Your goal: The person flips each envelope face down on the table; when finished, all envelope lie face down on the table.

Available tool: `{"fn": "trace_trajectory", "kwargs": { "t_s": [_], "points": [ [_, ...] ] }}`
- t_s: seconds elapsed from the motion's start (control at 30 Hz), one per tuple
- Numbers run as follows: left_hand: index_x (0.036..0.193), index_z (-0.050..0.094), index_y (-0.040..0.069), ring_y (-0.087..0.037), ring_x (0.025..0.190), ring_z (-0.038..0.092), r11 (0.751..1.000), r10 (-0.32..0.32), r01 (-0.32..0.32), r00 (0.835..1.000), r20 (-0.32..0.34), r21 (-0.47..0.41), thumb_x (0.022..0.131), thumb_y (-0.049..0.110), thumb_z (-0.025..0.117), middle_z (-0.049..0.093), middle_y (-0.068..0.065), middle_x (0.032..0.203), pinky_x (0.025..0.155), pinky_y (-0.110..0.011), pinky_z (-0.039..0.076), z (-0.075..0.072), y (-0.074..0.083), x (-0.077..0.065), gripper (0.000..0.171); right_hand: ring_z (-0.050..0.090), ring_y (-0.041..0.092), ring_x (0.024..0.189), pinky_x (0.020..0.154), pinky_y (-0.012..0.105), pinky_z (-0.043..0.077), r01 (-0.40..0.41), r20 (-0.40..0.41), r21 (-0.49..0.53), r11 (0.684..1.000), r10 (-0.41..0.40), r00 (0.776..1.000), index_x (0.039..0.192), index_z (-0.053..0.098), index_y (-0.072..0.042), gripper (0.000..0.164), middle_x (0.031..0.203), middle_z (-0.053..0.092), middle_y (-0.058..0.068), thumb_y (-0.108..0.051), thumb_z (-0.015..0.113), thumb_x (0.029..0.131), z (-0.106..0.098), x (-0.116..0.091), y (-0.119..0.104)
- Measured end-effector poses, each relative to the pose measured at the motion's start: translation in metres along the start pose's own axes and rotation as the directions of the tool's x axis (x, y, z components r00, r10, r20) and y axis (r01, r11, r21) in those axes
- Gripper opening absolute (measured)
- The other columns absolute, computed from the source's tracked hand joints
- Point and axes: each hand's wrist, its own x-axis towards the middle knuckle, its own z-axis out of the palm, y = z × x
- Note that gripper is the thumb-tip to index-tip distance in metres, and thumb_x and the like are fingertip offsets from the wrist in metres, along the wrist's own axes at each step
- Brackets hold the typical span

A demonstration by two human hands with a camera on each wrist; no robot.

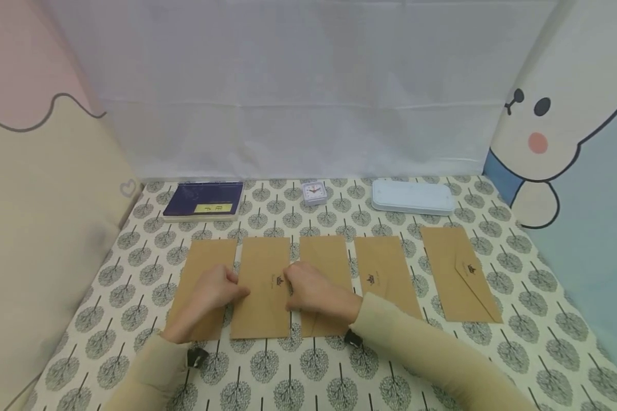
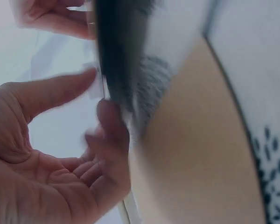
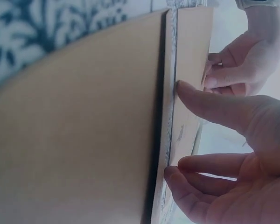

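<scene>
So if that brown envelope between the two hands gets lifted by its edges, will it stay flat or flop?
The envelope looks thin and flat like its neighbours, so it is probably light and would sag a little. The left hand and right hand pinch opposite long edges, which should keep it fairly flat. It may slide easily on the tablecloth.

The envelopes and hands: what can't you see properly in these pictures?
- Head view: the small print on the second envelope is too tiny to read.
- Head view: the third envelope is partly covered by the right hand.
- Left wrist view: the left hand and everything near it are blurred.
- Head view: the clock face is too small.
</scene>
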Motion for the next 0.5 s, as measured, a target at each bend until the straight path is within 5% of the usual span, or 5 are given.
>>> {"fn": "trace_trajectory", "kwargs": {
  "t_s": [0.13,0.27,0.5],
  "points": [
    [0.094,0.063,-0.004,-0.019,0.072,0.057,0.992,0.028,-0.027,1.000,0.002,-0.122,0.079,0.004,0.068,0.061,-0.007,0.081,0.063,-0.032,0.049,-0.006,-0.003,-0.004,0.018,0.050,0.014,0.062,0.051,0.023,0.045,-0.010,0.001,0.025,1.000,0.010,1.000,0.076,0.055,-0.010,0.034,0.072,0.052,0.000,-0.016,0.086,0.064,-0.001,0.000,0.000],
    [0.102,0.061,-0.009,-0.023,0.071,0.061,0.957,0.082,-0.079,0.997,0.000,-0.279,0.086,-0.001,0.061,0.064,-0.010,0.083,0.066,-0.036,0.052,-0.012,-0.002,-0.009,0.018,0.048,0.011,0.054,0.047,0.023,0.043,0.023,-0.014,0.058,0.998,-0.022,1.000,0.077,0.056,-0.013,0.033,0.066,0.052,-0.002,-0.032,0.083,0.072,-0.001,-0.001,-0.001],
    [0.130,0.048,-0.008,-0.028,0.078,0.065,0.806,0.155,-0.096,0.986,0.052,-0.584,0.091,-0.001,0.059,0.063,-0.018,0.097,0.074,-0.040,0.054,-0.012,0.000,-0.012,0.042,0.046,0.008,0.051,0.045,0.024,0.041,0.100,-0.032,0.183,0.978,-0.096,0.995,0.103,0.063,-0.010,0.042,0.064,0.053,-0.003,-0.046,0.070,0.084,-0.002,-0.002,0.001]
  ]
}}
